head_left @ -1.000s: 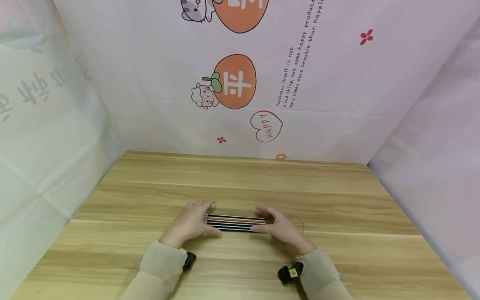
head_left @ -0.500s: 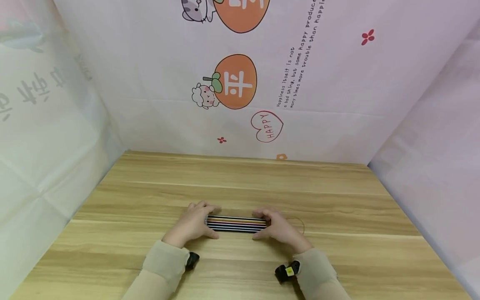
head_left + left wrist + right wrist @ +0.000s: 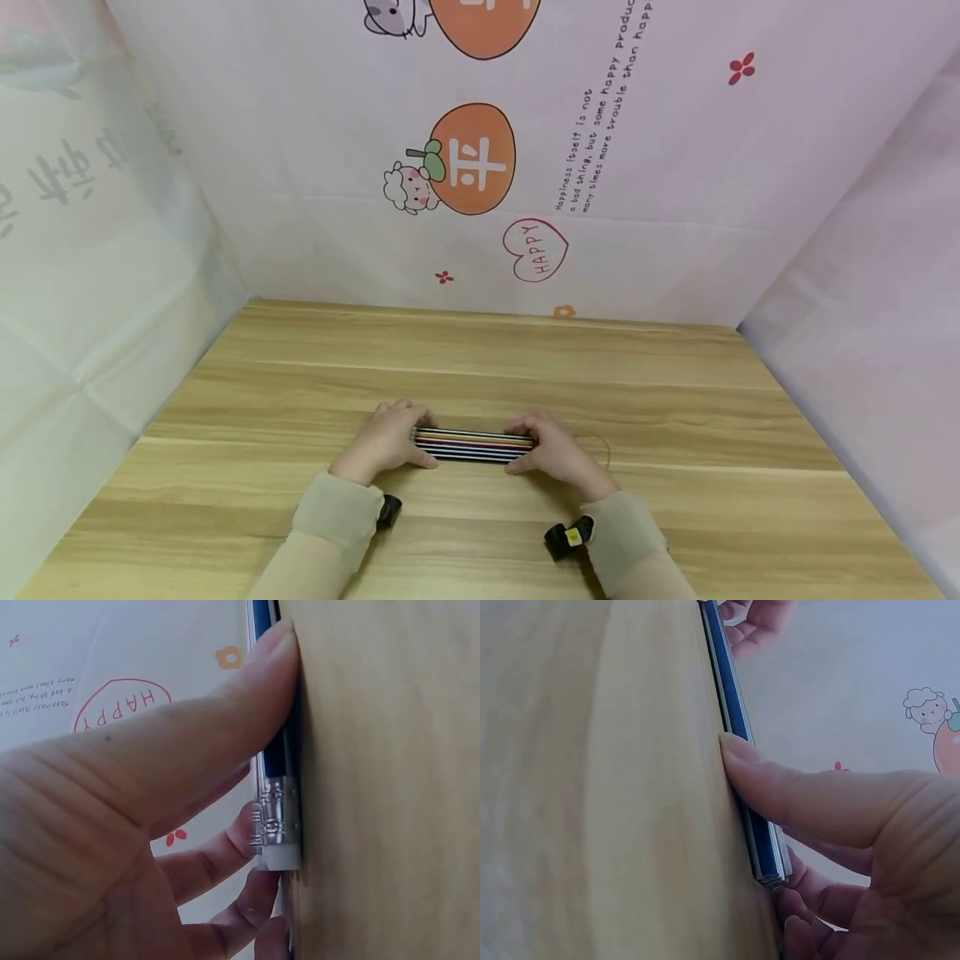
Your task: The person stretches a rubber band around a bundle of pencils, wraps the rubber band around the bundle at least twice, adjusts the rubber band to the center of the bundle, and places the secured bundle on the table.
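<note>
Several pencils (image 3: 472,447) lie side by side in a flat bundle on the wooden table, with dark, white and yellow stripes showing. My left hand (image 3: 385,439) grips the bundle's left end, thumb along the near side and fingers round the far side. That end carries silver ferrules and white erasers (image 3: 282,857), seen in the left wrist view. At the opposite end my right hand (image 3: 558,454) holds the pencils the same way. Its thumb presses a blue pencil (image 3: 735,712) in the right wrist view, and the fingers curl behind the ends.
A thin yellow loop (image 3: 608,454), like a rubber band, lies on the table (image 3: 480,358) just right of my right hand. White printed cloth (image 3: 300,208) rises behind the table and along both sides.
My left hand has shifted slightly right along with the pencils' left end. My right thumb has slid off the top of the bundle to its near edge.
</note>
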`<act>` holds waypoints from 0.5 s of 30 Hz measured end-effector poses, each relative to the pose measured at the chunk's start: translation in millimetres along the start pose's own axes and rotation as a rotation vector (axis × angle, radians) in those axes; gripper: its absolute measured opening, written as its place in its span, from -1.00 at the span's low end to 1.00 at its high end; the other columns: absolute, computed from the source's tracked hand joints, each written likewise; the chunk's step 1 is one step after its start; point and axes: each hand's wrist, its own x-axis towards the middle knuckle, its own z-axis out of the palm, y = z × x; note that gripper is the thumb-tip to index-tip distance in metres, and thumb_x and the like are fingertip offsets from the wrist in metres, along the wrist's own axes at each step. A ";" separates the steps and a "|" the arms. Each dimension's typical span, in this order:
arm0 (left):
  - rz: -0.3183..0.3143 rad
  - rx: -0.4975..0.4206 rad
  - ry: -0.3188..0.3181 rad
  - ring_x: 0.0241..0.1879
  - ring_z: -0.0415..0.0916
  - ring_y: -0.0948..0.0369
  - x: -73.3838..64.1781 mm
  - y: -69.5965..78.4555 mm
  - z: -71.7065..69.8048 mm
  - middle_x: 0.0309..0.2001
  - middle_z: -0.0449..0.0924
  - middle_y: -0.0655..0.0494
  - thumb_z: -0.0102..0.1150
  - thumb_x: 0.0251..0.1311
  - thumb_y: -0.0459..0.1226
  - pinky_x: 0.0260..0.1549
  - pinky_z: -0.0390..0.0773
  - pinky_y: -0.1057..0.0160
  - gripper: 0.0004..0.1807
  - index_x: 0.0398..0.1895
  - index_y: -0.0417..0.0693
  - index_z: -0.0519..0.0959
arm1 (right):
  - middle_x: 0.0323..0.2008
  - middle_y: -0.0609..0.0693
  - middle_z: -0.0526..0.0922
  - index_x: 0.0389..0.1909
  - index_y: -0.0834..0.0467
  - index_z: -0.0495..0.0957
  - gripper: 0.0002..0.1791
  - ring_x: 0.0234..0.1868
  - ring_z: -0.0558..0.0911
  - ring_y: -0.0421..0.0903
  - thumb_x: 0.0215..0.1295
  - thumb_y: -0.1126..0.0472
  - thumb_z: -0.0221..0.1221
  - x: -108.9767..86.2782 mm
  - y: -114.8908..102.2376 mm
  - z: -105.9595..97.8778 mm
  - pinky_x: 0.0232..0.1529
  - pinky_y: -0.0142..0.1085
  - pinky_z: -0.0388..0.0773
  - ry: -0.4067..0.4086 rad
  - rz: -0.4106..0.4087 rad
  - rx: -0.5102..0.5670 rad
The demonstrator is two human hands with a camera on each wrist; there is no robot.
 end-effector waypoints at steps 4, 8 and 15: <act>0.013 -0.028 -0.020 -0.06 0.37 0.10 1.5 -3.4 -0.5 -0.11 0.57 0.18 0.62 -0.20 -0.12 -0.02 0.48 0.00 -0.57 -0.21 0.17 0.63 | -0.14 0.06 0.59 -0.05 0.24 0.64 -0.54 -0.16 0.47 -0.08 -0.02 0.28 0.50 1.9 1.8 -0.6 -0.13 -0.29 0.46 0.009 -0.002 0.017; 0.025 -0.067 -0.027 -0.12 0.35 0.13 3.8 -7.5 -1.5 -0.25 0.55 0.21 0.63 -0.21 -0.14 -0.09 0.44 0.11 -0.62 -0.29 0.10 0.64 | -0.25 0.02 0.58 -0.16 0.20 0.67 -0.64 -0.24 0.43 -0.11 -0.02 0.27 0.50 2.4 2.4 -0.9 -0.23 -0.34 0.39 0.020 0.013 0.014; 0.012 -0.082 -0.043 -0.19 0.30 0.16 5.0 -10.5 -1.6 -0.35 0.53 0.25 0.61 -0.16 -0.14 -0.19 0.40 0.20 -0.70 -0.37 0.07 0.67 | -0.33 -0.03 0.52 -0.41 0.15 0.65 -0.77 -0.27 0.39 -0.11 -0.01 0.19 0.51 1.0 1.0 -1.2 -0.24 -0.33 0.32 0.025 0.034 -0.071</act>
